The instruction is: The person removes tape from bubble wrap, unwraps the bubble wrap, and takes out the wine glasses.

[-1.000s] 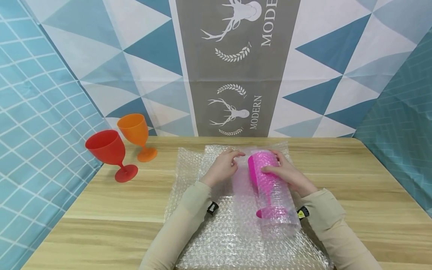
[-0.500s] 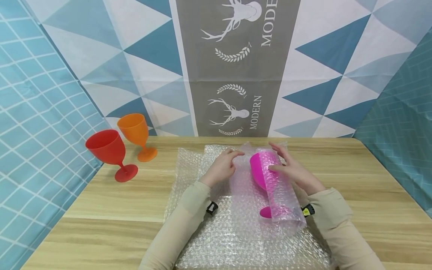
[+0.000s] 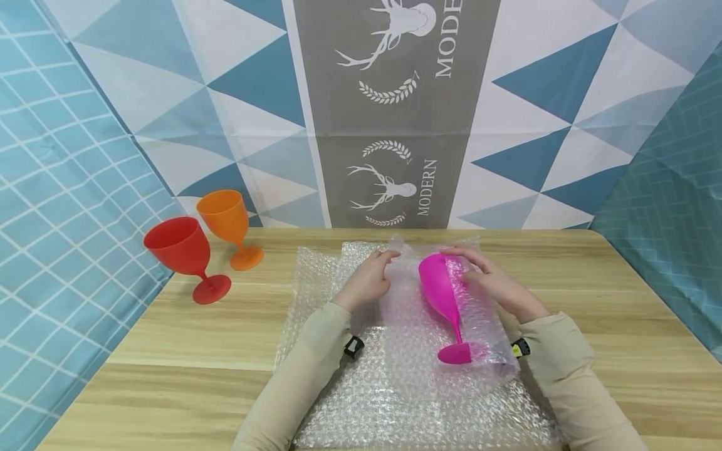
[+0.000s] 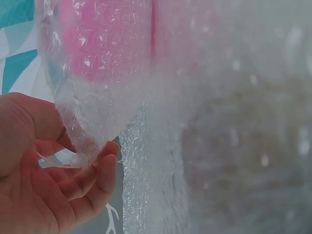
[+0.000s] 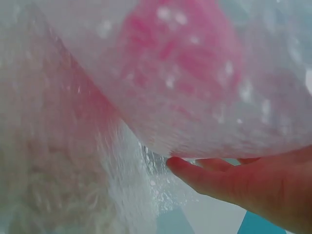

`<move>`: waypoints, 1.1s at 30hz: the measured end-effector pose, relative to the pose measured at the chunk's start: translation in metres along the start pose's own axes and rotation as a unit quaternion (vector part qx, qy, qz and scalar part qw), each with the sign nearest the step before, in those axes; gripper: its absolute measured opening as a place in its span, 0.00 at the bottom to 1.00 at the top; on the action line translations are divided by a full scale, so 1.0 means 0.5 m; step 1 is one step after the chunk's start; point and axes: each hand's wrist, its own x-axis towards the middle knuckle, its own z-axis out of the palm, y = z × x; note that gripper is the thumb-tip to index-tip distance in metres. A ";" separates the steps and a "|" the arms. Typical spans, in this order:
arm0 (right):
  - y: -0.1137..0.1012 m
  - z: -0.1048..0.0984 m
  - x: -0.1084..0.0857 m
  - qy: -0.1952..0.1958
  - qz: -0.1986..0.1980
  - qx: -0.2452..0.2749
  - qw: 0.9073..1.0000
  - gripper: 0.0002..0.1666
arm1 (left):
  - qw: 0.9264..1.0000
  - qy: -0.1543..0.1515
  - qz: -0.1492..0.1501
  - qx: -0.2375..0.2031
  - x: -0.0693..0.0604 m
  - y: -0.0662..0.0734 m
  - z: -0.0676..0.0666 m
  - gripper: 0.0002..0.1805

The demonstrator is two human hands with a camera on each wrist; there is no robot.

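A magenta goblet (image 3: 440, 289) lies tilted on a sheet of bubble wrap (image 3: 407, 335), its base toward the front. A flap of the wrap covers its right side; the left side shows bare. With its thumb and fingers, my left hand (image 3: 366, 282) pinches the raised edge of the sheet left of the goblet, as the left wrist view shows. On the other side, my right hand (image 3: 502, 288) holds the flap beside the bowl. Its thumb (image 5: 204, 180) touches the wrap's lower edge in the right wrist view, where the goblet shows pink through the bubbles.
More bubble wrap (image 3: 361, 401) lies beneath on the wooden table (image 3: 169, 376). An orange goblet (image 3: 225, 219) and a red goblet (image 3: 183, 247) stand upright at the back left. A patterned cloth backdrop (image 3: 524, 113) rises behind the table.
My right hand has drawn the flap to the right, uncovering the goblet's left side and stem. The left hand has shifted slightly left with its edge of the wrap.
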 end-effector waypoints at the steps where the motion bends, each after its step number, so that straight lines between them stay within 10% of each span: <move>1: 0.000 -0.001 0.000 0.003 0.000 0.002 1.000 0.26 | 1.000 -0.001 -0.002 0.001 0.000 0.000 0.000 0.33; 19: 0.005 -0.020 -0.007 0.088 0.082 -0.067 0.991 0.26 | 0.999 -0.020 -0.037 0.001 0.002 -0.019 -0.008 0.33; 33: 0.024 -0.038 -0.012 0.098 0.062 -0.077 0.990 0.23 | 0.999 -0.029 -0.045 0.012 0.003 -0.034 -0.012 0.32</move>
